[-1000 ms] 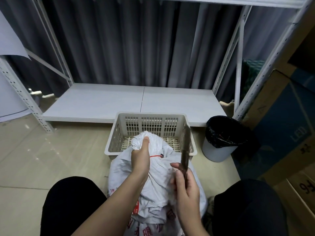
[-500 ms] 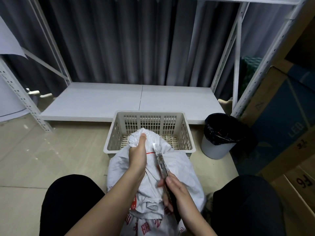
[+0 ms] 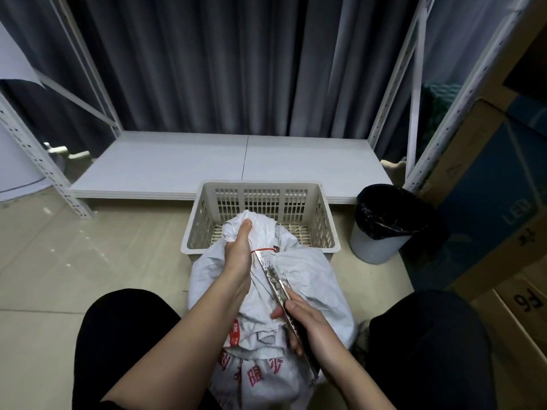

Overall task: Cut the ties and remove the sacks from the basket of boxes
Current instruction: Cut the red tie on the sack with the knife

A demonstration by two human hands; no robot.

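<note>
The sack point(image 3: 296, 279), white with red print low on its front, stands on the pale tiled floor point(image 3: 88, 261) between the person's dark-clad knees, its gathered neck leaning over the near rim of the cream slotted basket point(image 3: 322, 214). A thin red tie point(image 3: 264, 250) circles that neck. The basket sits against the front edge of a low white shelf board point(image 3: 189, 161), which belongs to a white metal rack point(image 3: 38, 161) backed by a grey curtain point(image 3: 222, 63). A bin with a black liner point(image 3: 381, 223) stands to the right of the basket, and cardboard boxes point(image 3: 503, 202) are stacked further right.

The left hand point(image 3: 238, 247) reaches forward and clenches the bunched top of the sack just above the tie, thumb pointing up. The right hand point(image 3: 302, 319) is lower and nearer, wrapped round the handle of a long knife point(image 3: 273, 276); the blade slants up and left, its tip touching the tie.
</note>
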